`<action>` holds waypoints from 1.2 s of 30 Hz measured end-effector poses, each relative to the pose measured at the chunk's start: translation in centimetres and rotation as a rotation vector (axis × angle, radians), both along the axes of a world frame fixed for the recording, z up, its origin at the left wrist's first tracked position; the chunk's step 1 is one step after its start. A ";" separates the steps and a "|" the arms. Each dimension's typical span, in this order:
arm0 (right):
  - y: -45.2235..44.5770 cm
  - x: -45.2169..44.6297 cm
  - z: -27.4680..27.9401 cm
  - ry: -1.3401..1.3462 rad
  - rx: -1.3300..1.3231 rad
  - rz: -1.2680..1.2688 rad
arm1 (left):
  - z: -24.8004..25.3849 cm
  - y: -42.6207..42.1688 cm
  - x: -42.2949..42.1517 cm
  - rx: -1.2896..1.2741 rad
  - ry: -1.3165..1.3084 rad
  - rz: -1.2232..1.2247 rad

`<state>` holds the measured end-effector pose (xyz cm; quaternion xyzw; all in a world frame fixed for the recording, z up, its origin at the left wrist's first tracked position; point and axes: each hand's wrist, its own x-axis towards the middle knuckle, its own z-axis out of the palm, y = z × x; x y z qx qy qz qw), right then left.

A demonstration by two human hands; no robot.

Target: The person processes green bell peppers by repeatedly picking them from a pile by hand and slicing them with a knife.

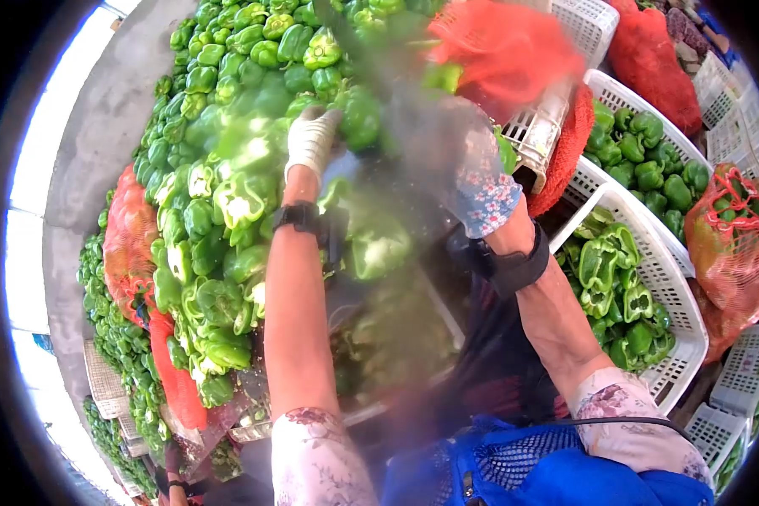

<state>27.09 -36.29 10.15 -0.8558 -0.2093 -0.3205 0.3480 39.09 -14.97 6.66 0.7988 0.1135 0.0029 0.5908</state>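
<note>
When handling the green pepper (360, 123) just beside the left fingers (330, 125), expect light, slippery firmness; grip the middle. Note left fingers curled with uncertain hold, right fingers too blurred to judge.

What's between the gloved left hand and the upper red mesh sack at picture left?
Loose green peppers, heaped across the stretch from the left hand to the red mesh sack; the head view shows it.

The peppers (295, 42) look smooth and glossy, the glove (310, 142) matt cloth, the crate (687, 329) plastic.
</note>
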 end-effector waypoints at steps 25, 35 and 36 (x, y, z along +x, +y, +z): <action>-3.1 1.1 -2.2 0.451 0.248 -0.236 | 2.7 -9.6 3.9 1.284 -0.008 -0.246; -3.3 3.6 -3.3 0.287 0.321 -0.173 | 1.8 -0.2 3.0 1.421 0.023 -0.298; -3.3 3.3 -3.2 0.324 0.324 -0.186 | 2.4 -1.3 3.4 1.477 0.049 -0.256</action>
